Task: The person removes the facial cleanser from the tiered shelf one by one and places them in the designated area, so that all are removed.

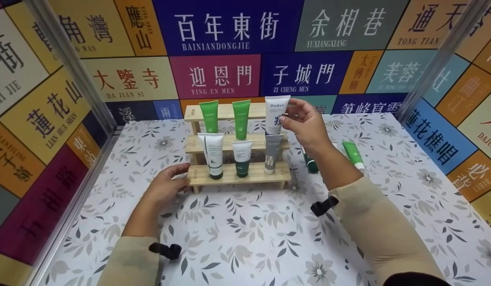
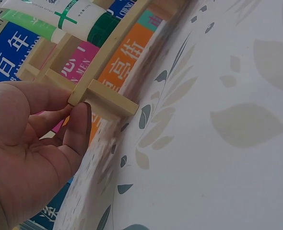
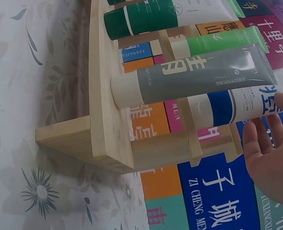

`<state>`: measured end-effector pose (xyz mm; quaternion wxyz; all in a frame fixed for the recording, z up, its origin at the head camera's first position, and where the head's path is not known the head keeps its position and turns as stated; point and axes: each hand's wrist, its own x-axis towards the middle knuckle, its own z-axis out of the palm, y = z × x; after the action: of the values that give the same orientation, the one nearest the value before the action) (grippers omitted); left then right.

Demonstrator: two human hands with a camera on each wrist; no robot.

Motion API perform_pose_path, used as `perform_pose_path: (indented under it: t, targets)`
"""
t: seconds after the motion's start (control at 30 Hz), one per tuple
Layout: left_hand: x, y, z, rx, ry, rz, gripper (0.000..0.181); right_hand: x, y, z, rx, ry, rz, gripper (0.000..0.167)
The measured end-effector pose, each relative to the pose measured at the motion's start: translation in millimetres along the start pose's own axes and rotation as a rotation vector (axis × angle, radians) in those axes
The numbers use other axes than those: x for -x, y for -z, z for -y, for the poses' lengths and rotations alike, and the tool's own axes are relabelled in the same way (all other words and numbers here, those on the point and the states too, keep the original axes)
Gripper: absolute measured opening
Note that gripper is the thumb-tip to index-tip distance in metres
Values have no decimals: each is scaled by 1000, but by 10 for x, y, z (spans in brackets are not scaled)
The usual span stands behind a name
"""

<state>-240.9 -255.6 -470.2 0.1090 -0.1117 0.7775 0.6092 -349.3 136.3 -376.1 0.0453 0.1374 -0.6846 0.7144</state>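
Observation:
A three-step wooden rack [image 1: 229, 176] stands on the table, its left front corner pinched between the thumb and fingers of my left hand [image 1: 166, 184]. At the right of the middle step, my right hand [image 1: 309, 125] holds a white-and-blue squeeze tube [image 1: 274, 106] by its upper part; its cap end meets the step in the right wrist view. Two green tubes [image 1: 240, 119] stand to its left. Along the front step are a white tube with a dark cap [image 1: 214, 155], a white-and-green tube [image 1: 242, 155] and a grey tube [image 1: 272, 153], all upright.
To the right of the rack, a green tube [image 1: 351, 153] and a dark green tube [image 1: 310, 162], partly hidden by my right arm, lie on the floral-patterned table [image 1: 245, 238]. Colourful lettered panels [image 1: 225, 75] wall in the back and sides.

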Motion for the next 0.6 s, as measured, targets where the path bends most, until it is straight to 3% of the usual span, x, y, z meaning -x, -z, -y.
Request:
perform_pose_path:
  t: [0.2,0.37,0.6]
  targets:
    - [-1,-4,-16,-12,-6,1,55,20,-19,-6,1,-1,21,49]
    - [7,8,-16,-1,8,15,55,47,24,12,-23,17,-34,45]
    - [-20,4,9,-7,1,8,56,132,402,152,-123,98,-166,46]
